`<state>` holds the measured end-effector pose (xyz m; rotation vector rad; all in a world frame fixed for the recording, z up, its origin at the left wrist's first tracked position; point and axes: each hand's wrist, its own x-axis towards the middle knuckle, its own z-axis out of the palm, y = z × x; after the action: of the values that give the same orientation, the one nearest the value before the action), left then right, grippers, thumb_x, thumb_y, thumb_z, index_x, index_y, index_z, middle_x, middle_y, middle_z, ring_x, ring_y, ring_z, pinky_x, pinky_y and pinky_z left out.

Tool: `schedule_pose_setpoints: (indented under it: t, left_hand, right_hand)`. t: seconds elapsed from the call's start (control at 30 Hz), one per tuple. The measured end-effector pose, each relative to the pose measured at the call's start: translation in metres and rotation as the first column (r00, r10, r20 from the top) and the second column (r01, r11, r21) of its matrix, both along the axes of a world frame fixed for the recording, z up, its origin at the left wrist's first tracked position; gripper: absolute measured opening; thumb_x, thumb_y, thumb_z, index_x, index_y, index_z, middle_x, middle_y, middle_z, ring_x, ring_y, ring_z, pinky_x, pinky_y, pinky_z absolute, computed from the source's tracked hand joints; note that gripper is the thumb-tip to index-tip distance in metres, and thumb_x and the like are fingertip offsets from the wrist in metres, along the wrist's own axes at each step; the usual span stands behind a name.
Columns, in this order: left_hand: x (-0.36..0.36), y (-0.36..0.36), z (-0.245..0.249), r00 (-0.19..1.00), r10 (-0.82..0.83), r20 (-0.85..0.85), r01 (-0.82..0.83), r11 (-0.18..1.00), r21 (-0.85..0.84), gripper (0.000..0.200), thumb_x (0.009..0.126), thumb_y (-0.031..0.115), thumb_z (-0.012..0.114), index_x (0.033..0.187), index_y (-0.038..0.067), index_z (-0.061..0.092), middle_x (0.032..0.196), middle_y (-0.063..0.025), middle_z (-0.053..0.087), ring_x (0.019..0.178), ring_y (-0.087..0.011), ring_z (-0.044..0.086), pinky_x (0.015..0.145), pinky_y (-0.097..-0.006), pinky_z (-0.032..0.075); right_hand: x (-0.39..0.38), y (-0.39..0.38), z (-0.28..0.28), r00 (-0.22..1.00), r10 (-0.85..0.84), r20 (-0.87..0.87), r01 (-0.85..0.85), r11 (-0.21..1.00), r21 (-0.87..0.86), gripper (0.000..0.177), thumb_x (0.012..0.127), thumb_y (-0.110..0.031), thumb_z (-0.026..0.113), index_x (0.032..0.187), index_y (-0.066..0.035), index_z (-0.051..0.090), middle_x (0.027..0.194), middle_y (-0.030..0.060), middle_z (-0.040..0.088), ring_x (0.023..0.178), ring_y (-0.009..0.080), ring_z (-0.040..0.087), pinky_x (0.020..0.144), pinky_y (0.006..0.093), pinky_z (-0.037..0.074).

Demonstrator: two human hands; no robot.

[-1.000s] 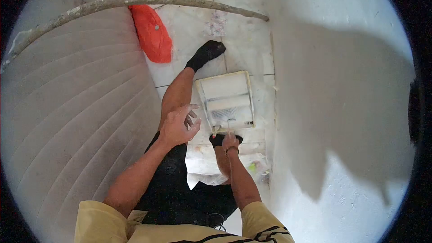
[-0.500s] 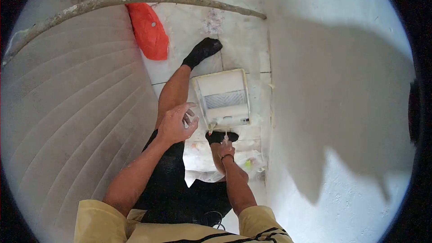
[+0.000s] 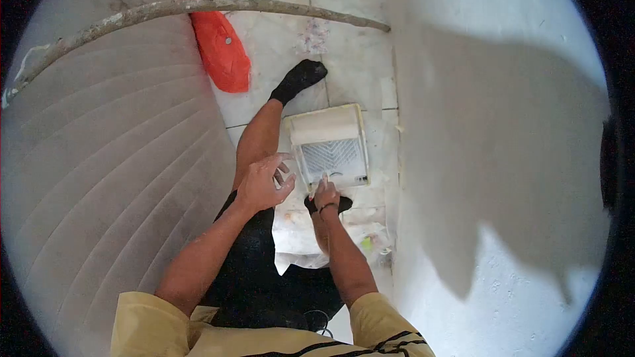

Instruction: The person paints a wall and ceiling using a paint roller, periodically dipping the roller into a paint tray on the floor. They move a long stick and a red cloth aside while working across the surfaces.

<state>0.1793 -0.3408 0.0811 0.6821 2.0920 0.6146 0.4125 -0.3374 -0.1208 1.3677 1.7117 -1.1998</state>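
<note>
My left hand (image 3: 266,182) hovers over my bent leg, left of a shallow white tray-like frame (image 3: 363,135), with its fingers curled but apart and nothing visible in them. My right hand (image 3: 327,194) is at the lower edge of the frame, its fingers closed; what they hold, if anything, is too small to make out. Inside the frame, a pale smooth band (image 3: 324,124) lies at the top and a grey herringbone-patterned area (image 3: 332,155) below it. Whitish residue marks both hands.
A curved stick (image 3: 264,5) crosses above a red cloth or bag (image 3: 221,53). Tiled floor (image 3: 347,46) runs between a ribbed grey surface (image 3: 132,158) at left and a pale wall (image 3: 456,158) at right. Black-socked feet (image 3: 299,79) flank the frame.
My right hand has moved up and slightly left onto the frame's lower edge. More of the patterned area shows where a pale lower band was. My left hand has hardly moved.
</note>
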Motion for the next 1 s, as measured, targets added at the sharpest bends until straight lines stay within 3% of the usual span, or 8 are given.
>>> schedule_pose_setpoints:
  t: [0.1, 0.13, 0.33, 0.43, 0.57, 0.77, 0.87, 1.0]
  left_hand:
    - [-0.002, 0.002, 0.004, 0.998, 0.022, 0.065, -0.018, 0.998, -0.064, 0.043, 0.077, 0.017, 0.068, 0.115, 0.002, 0.057, 0.084, -0.0138, 0.065, 0.064, -0.0204, 0.065, 0.063, -0.0326, 0.053]
    - [-0.002, 0.002, 0.004, 0.997, 0.022, 0.069, -0.018, 0.998, -0.062, 0.043, 0.077, 0.017, 0.068, 0.115, 0.002, 0.057, 0.084, -0.0138, 0.065, 0.064, -0.0204, 0.065, 0.063, -0.0326, 0.053]
    - [-0.004, 0.000, 0.003, 0.997, 0.046, 0.060, -0.045, 0.999, -0.023, 0.041, 0.076, 0.015, 0.069, 0.113, 0.002, 0.057, 0.084, -0.0142, 0.065, 0.063, -0.0208, 0.065, 0.062, -0.0331, 0.053]
    - [-0.005, -0.002, 0.004, 0.997, 0.044, 0.070, -0.044, 0.999, 0.000, 0.042, 0.075, 0.014, 0.069, 0.113, 0.002, 0.057, 0.083, -0.0139, 0.065, 0.061, -0.0210, 0.064, 0.061, -0.0328, 0.053]
    - [-0.002, 0.002, 0.005, 0.994, 0.067, 0.081, -0.066, 0.998, -0.017, 0.041, 0.075, 0.014, 0.069, 0.112, 0.001, 0.058, 0.082, -0.0139, 0.065, 0.063, -0.0212, 0.065, 0.062, -0.0329, 0.053]
    - [0.002, 0.002, 0.005, 0.998, 0.025, 0.064, -0.028, 0.998, 0.059, 0.039, 0.074, 0.014, 0.069, 0.109, 0.002, 0.058, 0.082, -0.0133, 0.065, 0.066, -0.0228, 0.066, 0.063, -0.0345, 0.053]
    - [-0.008, 0.002, 0.007, 0.999, 0.002, 0.046, -0.006, 0.997, 0.081, 0.038, 0.073, 0.014, 0.069, 0.108, 0.002, 0.058, 0.080, -0.0127, 0.065, 0.066, -0.0232, 0.066, 0.063, -0.0347, 0.053]
    - [-0.016, 0.015, 0.023, 0.997, 0.030, 0.068, -0.037, 0.994, 0.101, 0.036, 0.073, 0.013, 0.069, 0.106, 0.002, 0.058, 0.077, -0.0115, 0.065, 0.066, -0.0233, 0.066, 0.064, -0.0348, 0.053]
  right_hand:
    - [0.045, -0.023, -0.001, 0.938, 0.300, -0.173, -0.275, 0.949, 0.157, 0.045, 0.093, -0.042, 0.042, 0.115, -0.004, 0.054, 0.106, 0.0294, 0.060, 0.097, 0.0436, 0.060, 0.085, 0.0505, 0.049]
    - [0.057, -0.030, -0.008, 0.988, 0.106, 0.116, -0.090, 0.987, -0.132, 0.046, 0.092, -0.044, 0.043, 0.117, -0.007, 0.054, 0.115, 0.0261, 0.057, 0.097, 0.0410, 0.061, 0.084, 0.0496, 0.050]
    - [0.086, -0.031, 0.014, 0.903, 0.164, 0.397, -0.091, 0.976, -0.197, 0.038, 0.094, -0.032, 0.039, 0.120, -0.009, 0.055, 0.106, 0.0203, 0.060, 0.098, 0.0402, 0.060, 0.081, 0.0480, 0.050]
    - [0.066, -0.013, 0.016, 0.913, 0.333, 0.234, -0.285, 0.933, -0.219, 0.040, 0.096, -0.034, 0.035, 0.120, -0.009, 0.054, 0.110, 0.0214, 0.059, 0.100, 0.0418, 0.059, 0.083, 0.0488, 0.049]
    - [0.057, -0.021, -0.017, 0.992, 0.004, 0.126, 0.008, 0.995, -0.096, 0.043, 0.091, -0.035, 0.047, 0.120, -0.004, 0.053, 0.112, 0.0225, 0.059, 0.103, 0.0400, 0.059, 0.084, 0.0472, 0.051]
    - [0.031, 0.010, 0.088, 0.997, 0.074, 0.003, -0.074, 0.997, 0.010, 0.041, 0.098, -0.037, 0.038, 0.102, -0.001, 0.057, 0.092, 0.0174, 0.064, 0.080, 0.0320, 0.063, 0.067, 0.0457, 0.050]
    - [0.010, 0.036, 0.142, 0.611, -0.750, 0.253, 0.777, 0.508, -0.371, 0.050, 0.094, -0.052, 0.044, 0.071, -0.008, 0.051, 0.056, 0.0047, 0.050, 0.046, 0.0182, 0.049, 0.044, 0.0353, 0.043]
    - [-0.001, 0.098, 0.162, 0.189, -0.881, 0.434, 0.874, -0.051, -0.484, 0.043, 0.093, -0.053, 0.047, 0.069, -0.018, 0.042, 0.049, -0.0003, 0.039, 0.035, 0.0160, 0.035, 0.032, 0.0308, 0.030]
